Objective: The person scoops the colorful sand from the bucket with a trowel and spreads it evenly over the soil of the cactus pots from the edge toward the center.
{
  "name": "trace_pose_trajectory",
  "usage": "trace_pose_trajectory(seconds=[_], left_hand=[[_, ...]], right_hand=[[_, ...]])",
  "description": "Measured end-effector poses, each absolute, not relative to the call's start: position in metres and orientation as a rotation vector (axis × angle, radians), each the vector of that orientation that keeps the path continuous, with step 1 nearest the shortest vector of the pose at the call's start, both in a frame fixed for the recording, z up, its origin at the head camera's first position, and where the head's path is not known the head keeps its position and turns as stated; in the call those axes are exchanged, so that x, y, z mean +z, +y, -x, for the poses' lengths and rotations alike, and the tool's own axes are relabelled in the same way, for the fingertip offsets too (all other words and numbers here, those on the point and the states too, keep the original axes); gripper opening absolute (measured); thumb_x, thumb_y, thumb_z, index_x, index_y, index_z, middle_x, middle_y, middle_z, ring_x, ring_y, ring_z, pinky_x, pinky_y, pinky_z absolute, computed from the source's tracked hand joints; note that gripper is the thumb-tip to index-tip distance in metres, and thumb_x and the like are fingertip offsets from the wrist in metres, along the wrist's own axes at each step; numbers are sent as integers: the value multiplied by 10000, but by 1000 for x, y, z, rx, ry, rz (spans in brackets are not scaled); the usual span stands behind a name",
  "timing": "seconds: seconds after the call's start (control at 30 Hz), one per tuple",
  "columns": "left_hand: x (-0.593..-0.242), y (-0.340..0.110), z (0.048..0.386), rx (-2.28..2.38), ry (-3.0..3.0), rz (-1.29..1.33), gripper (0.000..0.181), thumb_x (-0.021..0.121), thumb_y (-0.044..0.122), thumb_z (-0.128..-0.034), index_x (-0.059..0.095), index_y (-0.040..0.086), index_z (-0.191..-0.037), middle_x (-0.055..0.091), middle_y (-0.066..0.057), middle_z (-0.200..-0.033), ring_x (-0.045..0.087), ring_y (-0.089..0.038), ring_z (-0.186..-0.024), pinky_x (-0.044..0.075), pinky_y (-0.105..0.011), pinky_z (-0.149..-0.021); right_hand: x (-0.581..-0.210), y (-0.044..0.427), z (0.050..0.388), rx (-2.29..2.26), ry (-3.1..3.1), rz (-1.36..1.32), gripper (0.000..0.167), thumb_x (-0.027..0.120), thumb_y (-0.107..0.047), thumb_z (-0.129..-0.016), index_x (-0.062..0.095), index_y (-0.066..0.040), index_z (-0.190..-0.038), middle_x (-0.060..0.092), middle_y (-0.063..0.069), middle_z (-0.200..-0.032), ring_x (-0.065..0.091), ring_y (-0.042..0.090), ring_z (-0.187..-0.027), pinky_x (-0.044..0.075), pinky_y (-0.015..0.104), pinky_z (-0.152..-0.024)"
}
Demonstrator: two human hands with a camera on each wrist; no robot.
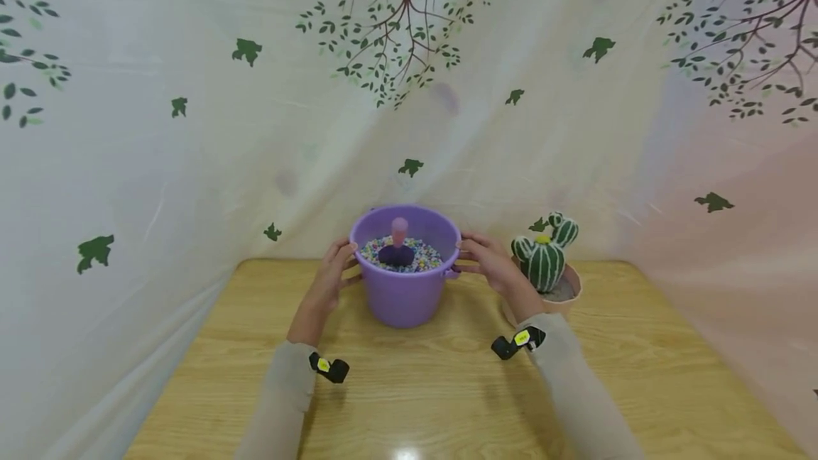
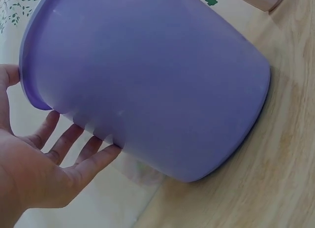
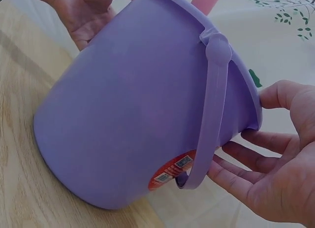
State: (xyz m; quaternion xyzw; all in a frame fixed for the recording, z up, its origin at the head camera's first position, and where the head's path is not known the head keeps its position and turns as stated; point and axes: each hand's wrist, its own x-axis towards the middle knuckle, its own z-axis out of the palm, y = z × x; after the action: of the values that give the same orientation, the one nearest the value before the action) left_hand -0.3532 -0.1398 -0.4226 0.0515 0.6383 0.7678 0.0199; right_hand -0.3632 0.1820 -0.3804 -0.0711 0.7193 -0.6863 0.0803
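Note:
A purple bucket [image 1: 404, 297] stands upright on the wooden table, between both hands. Small multicoloured beads [image 1: 422, 255] fill part of it. A toy shovel [image 1: 399, 233] with a pink handle and a dark blade sticks up out of the beads. My left hand [image 2: 44, 164] holds the bucket's left side, thumb at the rim and fingertips against the wall below. On the opposite side, my right hand [image 3: 280, 159] grips the rim the same way, its fingers next to the hanging purple handle [image 3: 211, 110]. A red label [image 3: 172, 170] shows partly behind that handle.
A potted knitted cactus [image 1: 544, 265] stands right of the bucket, its pot partly hidden behind my right forearm. Behind the wooden table [image 1: 409, 389] hangs a pale curtain [image 1: 192, 162] printed with leaves and branches.

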Motion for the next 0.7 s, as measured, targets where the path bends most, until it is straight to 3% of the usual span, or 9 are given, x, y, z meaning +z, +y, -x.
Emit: trace_pose_trajectory(seconds=[0.2,0.37,0.5,0.7], left_hand=[[-420,-142,351,2370,2002,-218,551,492,271,-1049,324,247,-1574,413,-179,-1525,454,-400,-1376,427,-635,-1116],[-417,-142,351,2352,2029,-219,534,471,257,-1071,329,279,-1585,426,-173,-1535,461,-397,-1385,434,-626,-1115],[-419,-141,351,2357,2040,-212,537,456,266,-1077,318,282,-1596,417,-168,-1559,453,-400,-1398,423,-626,-1124],[-420,-139,353,2377,2043,-192,539,470,284,-1074,328,282,-1595,431,-154,-1556,464,-387,-1392,430,-618,-1123]], right_hand=[[-377,185,360,-1942,2213,245,545,527,-198,-1038,411,14,-1527,481,275,-1510,510,423,-1367,452,529,-1143],[-356,186,355,-1642,2493,339,569,546,-239,-1045,392,-19,-1547,453,260,-1543,480,422,-1396,432,537,-1158],[-331,178,347,-1446,2727,601,553,587,-221,-1034,422,-66,-1538,474,252,-1526,485,429,-1385,456,568,-1123],[-288,150,335,-1157,2828,1144,569,678,-195,-984,478,-112,-1510,556,145,-1486,545,329,-1349,476,541,-1106]])
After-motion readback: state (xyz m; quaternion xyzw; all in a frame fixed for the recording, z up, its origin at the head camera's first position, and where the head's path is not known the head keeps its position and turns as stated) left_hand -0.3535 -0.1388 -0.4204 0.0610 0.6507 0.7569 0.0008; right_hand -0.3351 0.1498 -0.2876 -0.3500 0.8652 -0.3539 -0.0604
